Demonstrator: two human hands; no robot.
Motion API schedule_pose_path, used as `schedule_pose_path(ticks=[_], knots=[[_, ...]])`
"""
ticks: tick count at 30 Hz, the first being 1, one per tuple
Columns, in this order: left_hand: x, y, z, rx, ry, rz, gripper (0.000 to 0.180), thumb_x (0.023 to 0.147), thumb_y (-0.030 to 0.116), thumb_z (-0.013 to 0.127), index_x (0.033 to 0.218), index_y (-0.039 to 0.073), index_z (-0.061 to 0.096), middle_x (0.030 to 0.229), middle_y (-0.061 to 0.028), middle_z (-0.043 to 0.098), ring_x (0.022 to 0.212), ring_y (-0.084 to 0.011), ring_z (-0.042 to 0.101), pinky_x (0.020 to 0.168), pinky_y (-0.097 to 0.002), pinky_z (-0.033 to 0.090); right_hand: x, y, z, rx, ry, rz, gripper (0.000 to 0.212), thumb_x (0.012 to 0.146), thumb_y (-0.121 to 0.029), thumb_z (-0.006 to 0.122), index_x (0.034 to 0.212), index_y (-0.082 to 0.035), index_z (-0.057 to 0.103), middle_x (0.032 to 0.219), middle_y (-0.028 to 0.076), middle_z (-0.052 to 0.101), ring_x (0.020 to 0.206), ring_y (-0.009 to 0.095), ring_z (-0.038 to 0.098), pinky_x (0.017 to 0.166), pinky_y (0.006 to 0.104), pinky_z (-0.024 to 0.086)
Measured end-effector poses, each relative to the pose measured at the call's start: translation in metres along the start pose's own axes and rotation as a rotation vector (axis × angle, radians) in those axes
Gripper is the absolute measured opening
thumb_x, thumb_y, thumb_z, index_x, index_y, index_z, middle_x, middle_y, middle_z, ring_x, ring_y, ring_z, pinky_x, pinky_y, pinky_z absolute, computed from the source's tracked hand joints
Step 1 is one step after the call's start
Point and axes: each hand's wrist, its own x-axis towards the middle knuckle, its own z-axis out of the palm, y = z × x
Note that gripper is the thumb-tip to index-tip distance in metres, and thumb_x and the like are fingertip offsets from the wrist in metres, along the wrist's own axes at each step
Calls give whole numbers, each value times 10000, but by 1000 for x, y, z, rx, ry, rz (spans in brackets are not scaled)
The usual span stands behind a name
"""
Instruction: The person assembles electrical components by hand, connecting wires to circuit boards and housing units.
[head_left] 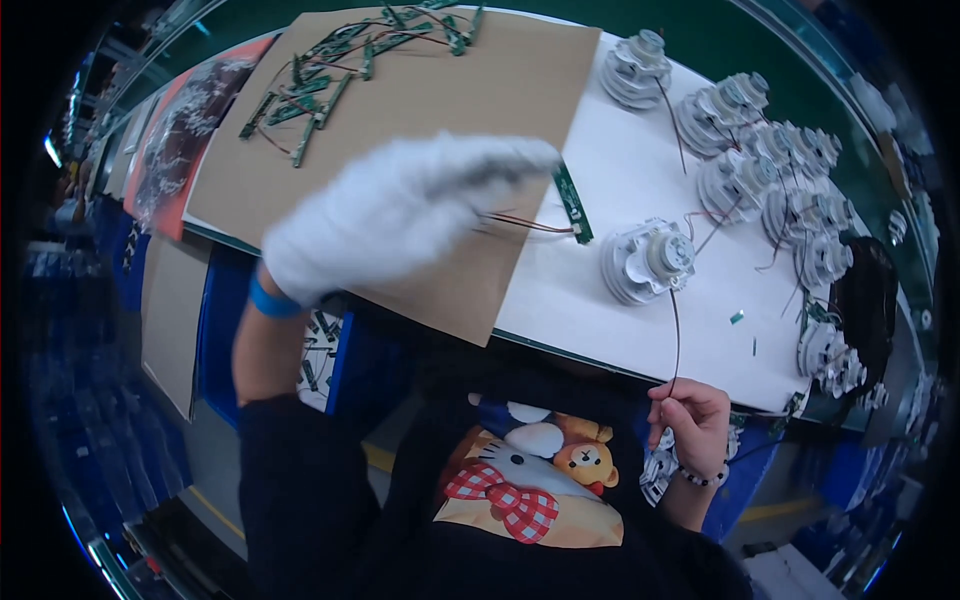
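My left hand [400,205], in a white glove, reaches over the edge of the brown cardboard sheet [420,100]. At its fingertips is a narrow green circuit board [573,205], with thin red and dark wires [530,221] trailing back under the glove. To the right of that board, a white round motor-like unit [648,262] stands on the white table surface [570,310]. A thin dark wire [677,335] runs from this unit toward me. Beyond the table's front edge, my bare right hand [690,425] pinches the wire's end between thumb and finger.
Several similar white units [722,112] with dangling wires stand at the right and far right. Wired green boards [345,60] lie heaped on the cardboard's far side. An orange-edged bag [195,130] sits at the left. A blue bin [225,335] with boards is below the table.
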Motion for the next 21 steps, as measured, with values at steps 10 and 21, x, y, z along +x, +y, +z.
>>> schedule_pose_path(ticks=[10, 21], knots=[[20, -33, -7, 716, -366, 33, 207, 742, 33, 540, 928, 82, 616, 1052, -132, 567, 930, -318, 549, 759, -365, 459, 8, -3, 3, 50, -11, -74, 120, 812, 65, 511, 901, 100, 584, 820, 120, 562, 570, 123, 567, 462, 200, 470], [10, -22, 10, 448, -240, -411, 164, 670, 128, 681, 748, 25, 580, 756, -137, 560, 717, -276, 576, 640, -333, 453, 28, -7, 35, 139, -90, -6, 52, 782, 68, 579, 823, 68, 547, 758, 85, 593, 575, 64, 577, 482, 158, 486]])
